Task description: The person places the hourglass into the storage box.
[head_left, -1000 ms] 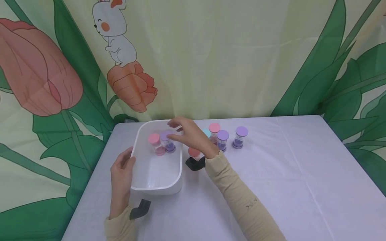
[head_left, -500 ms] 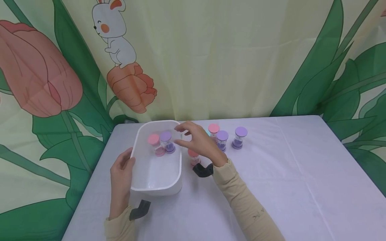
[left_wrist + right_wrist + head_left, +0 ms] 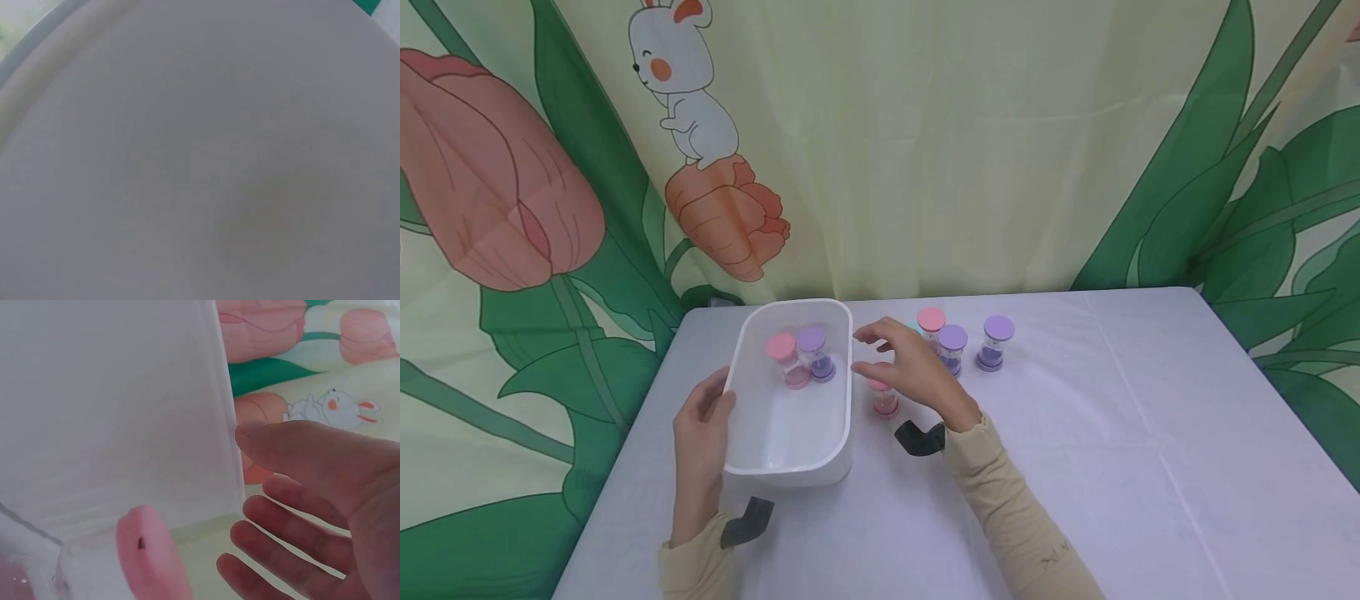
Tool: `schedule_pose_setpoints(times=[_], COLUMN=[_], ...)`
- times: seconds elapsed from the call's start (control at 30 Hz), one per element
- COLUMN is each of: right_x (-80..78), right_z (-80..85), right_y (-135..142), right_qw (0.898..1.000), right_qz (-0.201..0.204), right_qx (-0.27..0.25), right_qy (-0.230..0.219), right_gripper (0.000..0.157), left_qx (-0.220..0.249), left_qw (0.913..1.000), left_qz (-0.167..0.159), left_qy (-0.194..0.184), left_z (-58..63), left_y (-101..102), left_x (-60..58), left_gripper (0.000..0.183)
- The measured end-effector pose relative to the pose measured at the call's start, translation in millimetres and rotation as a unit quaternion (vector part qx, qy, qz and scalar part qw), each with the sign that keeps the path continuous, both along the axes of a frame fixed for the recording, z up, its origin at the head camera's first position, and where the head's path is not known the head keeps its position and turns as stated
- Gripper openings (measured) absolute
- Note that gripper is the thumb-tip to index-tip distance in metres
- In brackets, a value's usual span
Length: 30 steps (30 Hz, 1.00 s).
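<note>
A white plastic bin [image 3: 790, 477] stands on the table with a pink sand timer [image 3: 782, 347] and a purple sand timer [image 3: 812, 340] side by side inside it. My left hand [image 3: 702, 433] holds the bin's left rim. The bin's blurred white wall [image 3: 187, 150] fills the left wrist view. Just outside the right rim, my right hand [image 3: 910, 367] hovers with fingers parted and nothing between them. Below it stands another pink sand timer [image 3: 886, 406], its top partly covered by the hand; its pink cap [image 3: 150, 553] shows in the right wrist view.
Right of the bin, behind my right hand, are a pink sand timer [image 3: 932, 319], a purple one [image 3: 952, 337] and a partly hidden teal one. Another purple sand timer [image 3: 998, 329] stands farther right. A printed curtain [image 3: 970, 150] hangs behind the white-covered table [image 3: 1112, 467].
My right hand has drawn back rightward from above the bin to outside its right rim, fingers still apart. The left hand, the bin and the two timers inside have stayed in place.
</note>
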State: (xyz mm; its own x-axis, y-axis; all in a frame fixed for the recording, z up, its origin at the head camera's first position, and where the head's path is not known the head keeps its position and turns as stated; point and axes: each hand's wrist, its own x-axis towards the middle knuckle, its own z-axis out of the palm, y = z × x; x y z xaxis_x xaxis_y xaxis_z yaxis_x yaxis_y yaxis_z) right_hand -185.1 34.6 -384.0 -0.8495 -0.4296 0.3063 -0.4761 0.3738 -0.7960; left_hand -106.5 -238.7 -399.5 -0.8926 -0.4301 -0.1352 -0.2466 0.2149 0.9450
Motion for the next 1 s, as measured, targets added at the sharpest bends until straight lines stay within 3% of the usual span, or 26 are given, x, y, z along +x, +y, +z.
schedule_pose_setpoints(times=[0.53, 1.0], right_x=[7.5, 7.8], right_z=[-22.3, -39.2], right_y=[13, 17], right_qw=[0.999, 0.999], right_qz=[0.003, -0.008], right_qx=[0.027, 0.032], right_qy=[-0.025, -0.031], right_gripper=[0.047, 0.041], left_qx=[-0.004, -0.01], left_qw=[1.0, 0.9999], left_qz=[-0.003, 0.0], left_qy=[0.006, 0.002], left_z=[-1.1, 0.7], left_y=[-1, 0], left_x=[0.9, 0.1], left_gripper=[0.043, 0.044])
